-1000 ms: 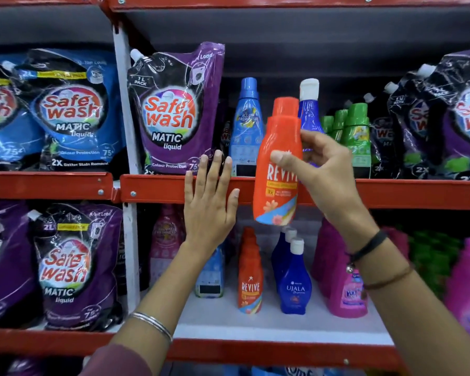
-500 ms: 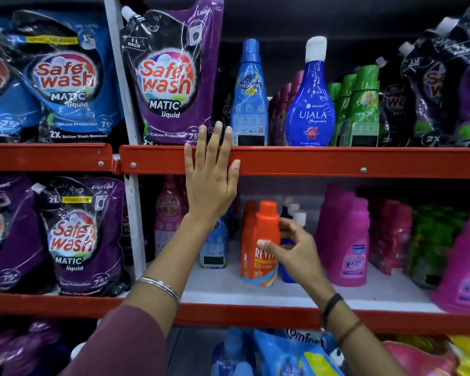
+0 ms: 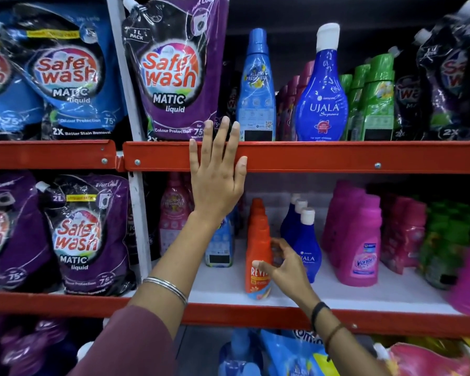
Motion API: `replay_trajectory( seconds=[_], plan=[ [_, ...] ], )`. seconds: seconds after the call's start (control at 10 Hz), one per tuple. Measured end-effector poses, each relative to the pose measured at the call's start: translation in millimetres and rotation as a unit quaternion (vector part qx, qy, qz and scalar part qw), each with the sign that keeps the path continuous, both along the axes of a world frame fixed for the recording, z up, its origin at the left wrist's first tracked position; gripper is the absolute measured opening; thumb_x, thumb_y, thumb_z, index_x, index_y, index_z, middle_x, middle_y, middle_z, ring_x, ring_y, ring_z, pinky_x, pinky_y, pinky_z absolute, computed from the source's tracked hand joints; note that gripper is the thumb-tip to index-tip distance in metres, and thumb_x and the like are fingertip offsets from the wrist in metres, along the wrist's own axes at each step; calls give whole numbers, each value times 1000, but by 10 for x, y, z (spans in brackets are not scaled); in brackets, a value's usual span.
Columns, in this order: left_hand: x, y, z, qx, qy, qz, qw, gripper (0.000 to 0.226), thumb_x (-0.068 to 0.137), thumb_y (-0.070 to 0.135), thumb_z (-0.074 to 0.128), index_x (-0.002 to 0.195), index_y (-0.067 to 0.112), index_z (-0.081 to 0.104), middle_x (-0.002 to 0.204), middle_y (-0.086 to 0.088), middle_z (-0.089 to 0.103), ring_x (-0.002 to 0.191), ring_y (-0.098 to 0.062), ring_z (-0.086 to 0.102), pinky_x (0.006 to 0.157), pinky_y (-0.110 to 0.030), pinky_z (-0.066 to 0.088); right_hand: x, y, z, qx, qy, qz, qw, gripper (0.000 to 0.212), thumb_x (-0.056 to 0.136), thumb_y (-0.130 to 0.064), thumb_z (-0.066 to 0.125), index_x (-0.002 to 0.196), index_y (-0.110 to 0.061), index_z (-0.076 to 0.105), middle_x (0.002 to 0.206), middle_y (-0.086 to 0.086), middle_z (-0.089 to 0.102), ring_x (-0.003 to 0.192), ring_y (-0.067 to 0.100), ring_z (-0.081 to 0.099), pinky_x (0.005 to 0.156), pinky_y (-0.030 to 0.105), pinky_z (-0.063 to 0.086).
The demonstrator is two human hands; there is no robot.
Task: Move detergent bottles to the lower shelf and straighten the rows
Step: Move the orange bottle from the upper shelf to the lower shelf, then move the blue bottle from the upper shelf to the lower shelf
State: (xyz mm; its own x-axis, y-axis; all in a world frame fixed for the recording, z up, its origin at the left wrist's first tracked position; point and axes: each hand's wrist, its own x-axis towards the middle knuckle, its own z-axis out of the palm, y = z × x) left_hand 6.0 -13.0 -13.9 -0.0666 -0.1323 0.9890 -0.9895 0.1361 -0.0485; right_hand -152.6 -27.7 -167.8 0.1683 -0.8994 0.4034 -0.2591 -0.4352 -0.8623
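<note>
Gripping the orange plastic Revive bottle (image 3: pixel 258 253) upright at the lower white shelf's (image 3: pixel 337 293) front, the right hand (image 3: pixel 284 270) sits at five o'clock from the flat, open left hand (image 3: pixel 216 180) pressed on the red metal shelf rail (image 3: pixel 323 157).

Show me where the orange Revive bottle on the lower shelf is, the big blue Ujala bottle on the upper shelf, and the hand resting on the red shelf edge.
orange Revive bottle (image 3: pixel 257 248): head view, on its orange body above the label.
big blue Ujala bottle (image 3: pixel 323 104): head view, on its front label.
left hand (image 3: pixel 215 183): head view, on the back of the hand.
</note>
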Motion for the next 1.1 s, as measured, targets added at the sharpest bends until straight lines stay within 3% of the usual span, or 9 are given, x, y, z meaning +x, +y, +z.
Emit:
replay_trajectory(
  seconds=[0.4, 0.5, 0.6, 0.8, 0.9, 1.1],
  plan=[
    [-8, 27, 7, 17, 3, -4, 1000, 54, 101, 36, 32, 151, 19, 21, 159, -4, 25, 148, -25, 13, 120, -46, 0, -92, 90, 19, -34, 12, -5, 999, 58, 76, -30, 75, 127, -23, 48, 126, -1, 58, 109, 13, 57, 95, 32, 49],
    [-52, 59, 12, 24, 17, -6, 1000, 55, 100, 34, 32, 151, 18, 19, 159, -4, 23, 149, -25, 10, 120, -47, -2, -250, 211, 236, -78, -70, -11, 994, 44, 79, -22, 73, 117, -24, 52, 114, -6, 62, 105, 12, 62, 84, 22, 53],
    [-183, 83, 5, 37, 39, -15, 998, 58, 97, 30, 33, 152, 16, 19, 160, -3, 22, 149, -24, 9, 119, -50, -3, -458, 390, 610, -171, -168, -16, 971, 30, 83, -10, 67, 112, -14, 60, 106, 6, 68, 93, 8, 66, 77, 15, 52],
    [-562, 75, 18, 57, 30, -19, 998, 60, 96, 36, 31, 151, 14, 22, 159, -3, 24, 149, -24, 10, 118, -50, -9, -777, 580, 1487, -335, -247, -43, 908, 16, 85, -21, 62, 100, -25, 62, 93, 3, 66, 85, 16, 63, 76, 35, 54],
    [-719, 46, 13, 59, 27, -16, 998, 62, 97, 39, 31, 152, 14, 18, 160, -3, 20, 149, -25, 7, 118, -51, -10, -856, 478, 1885, -377, -225, -85, 894, 15, 86, -19, 62, 101, -18, 63, 94, -5, 63, 86, 7, 61, 76, 26, 50],
    [-950, -14, 7, 54, 27, -8, 998, 65, 96, 41, 31, 152, 13, 16, 161, -4, 18, 150, -23, 5, 119, -48, -8, -855, 97, 2495, -309, -78, -106, 942, 48, 78, -38, 69, 119, -17, 56, 116, 4, 62, 100, 12, 61, 94, 33, 51]
  ],
)
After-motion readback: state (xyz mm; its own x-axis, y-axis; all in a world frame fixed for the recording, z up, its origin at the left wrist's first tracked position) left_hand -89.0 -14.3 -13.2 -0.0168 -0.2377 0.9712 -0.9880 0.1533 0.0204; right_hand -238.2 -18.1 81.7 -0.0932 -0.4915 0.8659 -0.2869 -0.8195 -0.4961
